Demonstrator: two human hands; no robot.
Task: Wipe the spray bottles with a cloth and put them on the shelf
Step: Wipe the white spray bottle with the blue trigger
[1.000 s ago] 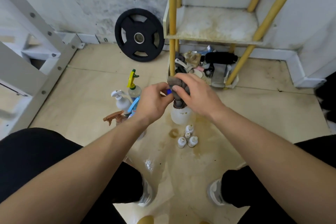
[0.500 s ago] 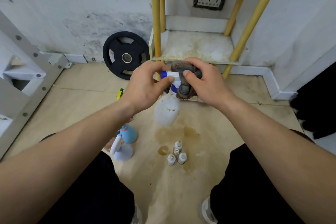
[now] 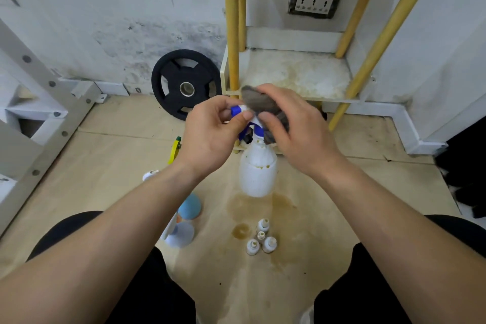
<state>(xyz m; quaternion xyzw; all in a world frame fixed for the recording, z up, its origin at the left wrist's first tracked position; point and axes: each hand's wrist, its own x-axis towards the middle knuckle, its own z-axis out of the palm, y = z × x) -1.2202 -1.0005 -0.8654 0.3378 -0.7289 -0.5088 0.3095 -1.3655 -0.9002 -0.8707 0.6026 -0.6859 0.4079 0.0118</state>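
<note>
Stained floor (image 3: pixel 342 192) is lying under everything. At 12 o'clock the shelf (image 3: pixel 297 76) is waiting. The spray bottle (image 3: pixel 257 173) is hanging in the air in the middle. The left hand (image 3: pixel 210 139) is pinching its blue nozzle (image 3: pixel 235 110) to keep it steady. The right hand (image 3: pixel 297 134) is curling its fingers round the cloth (image 3: pixel 259 102), pressing it on the bottle's top to rub dirt off. More bottles (image 3: pixel 189 208) are standing at 8 o'clock.

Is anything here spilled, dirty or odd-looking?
Yes. Brown stains spread over the floor below the white spray bottle, beside four small bottles. Brown drips also speck the bottle's shoulder, and the shelf board is blotched yellowish-brown, like dried spills.
</note>
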